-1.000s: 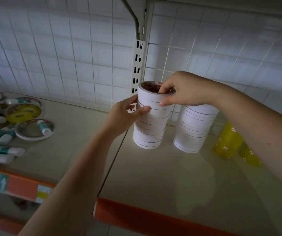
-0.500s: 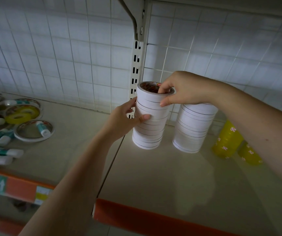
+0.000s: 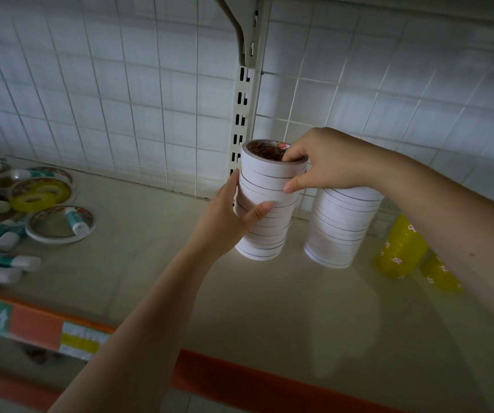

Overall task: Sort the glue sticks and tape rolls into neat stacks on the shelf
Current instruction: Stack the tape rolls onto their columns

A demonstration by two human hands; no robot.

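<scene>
On the shelf [image 3: 269,293], beside the slotted upright, a white tape stack [image 3: 265,210] is being gripped around its middle by the left hand [image 3: 224,222], while its top roll is being pinched at the rim by the right hand [image 3: 323,165]. Compared with a second ago, the stack is being kept in the same spot, beside a second stack [image 3: 341,228].

A single head-worn wide-angle camera looks forward and down from close range onto a store shelf [image 3: 269,308], its gridded back panel [image 3: 120,99] at 12 o'clock. Both forearms enter from 6 o'clock, and no second view exists.
</scene>
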